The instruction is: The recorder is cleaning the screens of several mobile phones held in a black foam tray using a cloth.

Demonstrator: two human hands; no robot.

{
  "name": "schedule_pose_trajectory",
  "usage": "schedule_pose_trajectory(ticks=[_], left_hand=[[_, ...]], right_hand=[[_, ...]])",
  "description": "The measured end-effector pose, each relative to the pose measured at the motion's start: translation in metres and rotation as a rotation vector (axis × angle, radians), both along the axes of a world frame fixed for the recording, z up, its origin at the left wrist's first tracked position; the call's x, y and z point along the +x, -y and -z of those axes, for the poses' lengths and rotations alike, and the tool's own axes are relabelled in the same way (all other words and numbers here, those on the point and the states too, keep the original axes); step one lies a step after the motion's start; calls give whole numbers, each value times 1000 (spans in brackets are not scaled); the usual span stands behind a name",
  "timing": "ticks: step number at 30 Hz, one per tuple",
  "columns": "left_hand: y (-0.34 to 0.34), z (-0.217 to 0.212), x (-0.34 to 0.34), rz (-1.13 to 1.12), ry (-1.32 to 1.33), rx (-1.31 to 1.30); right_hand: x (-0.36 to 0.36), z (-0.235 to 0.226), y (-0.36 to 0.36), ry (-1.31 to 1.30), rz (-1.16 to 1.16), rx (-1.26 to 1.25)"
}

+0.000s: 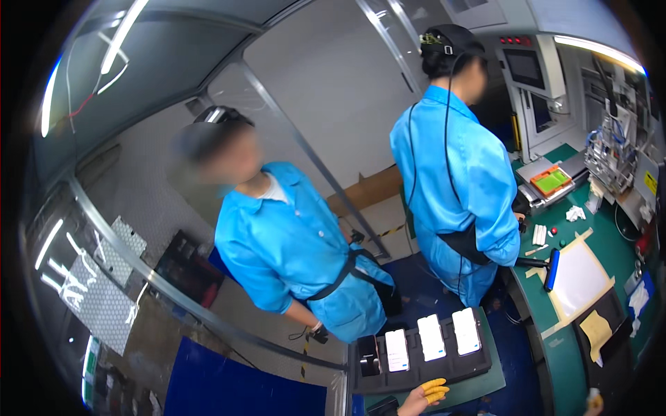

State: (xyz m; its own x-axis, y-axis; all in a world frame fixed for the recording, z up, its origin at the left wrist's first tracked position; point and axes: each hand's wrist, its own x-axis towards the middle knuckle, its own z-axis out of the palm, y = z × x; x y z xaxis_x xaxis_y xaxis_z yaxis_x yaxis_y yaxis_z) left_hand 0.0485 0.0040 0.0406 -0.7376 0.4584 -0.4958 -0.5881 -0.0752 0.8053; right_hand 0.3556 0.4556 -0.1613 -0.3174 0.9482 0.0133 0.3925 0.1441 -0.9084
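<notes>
Yellow finger cots are covering the fingertips of the left hand [424, 396], which is curling loosely at the near edge of the black tray [479, 366], just touching or almost touching it and gripping nothing. That tray is lying near and centre, carrying three white-faced phones [431, 338] and one dark one. Only a sliver of the right hand [594, 401] is showing at the near right, so I cannot tell its grip.
</notes>
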Motion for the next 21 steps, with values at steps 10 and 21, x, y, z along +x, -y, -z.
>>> schedule_pose_trajectory(ticks=[10, 21], left_hand=[[102, -197, -52, -513, -895, 695], [106, -270, -38, -615, -1643, 8]], right_hand=[[-276, -111, 142, -297, -631, -331], [-329, -140, 233, -208, -882, -416]])
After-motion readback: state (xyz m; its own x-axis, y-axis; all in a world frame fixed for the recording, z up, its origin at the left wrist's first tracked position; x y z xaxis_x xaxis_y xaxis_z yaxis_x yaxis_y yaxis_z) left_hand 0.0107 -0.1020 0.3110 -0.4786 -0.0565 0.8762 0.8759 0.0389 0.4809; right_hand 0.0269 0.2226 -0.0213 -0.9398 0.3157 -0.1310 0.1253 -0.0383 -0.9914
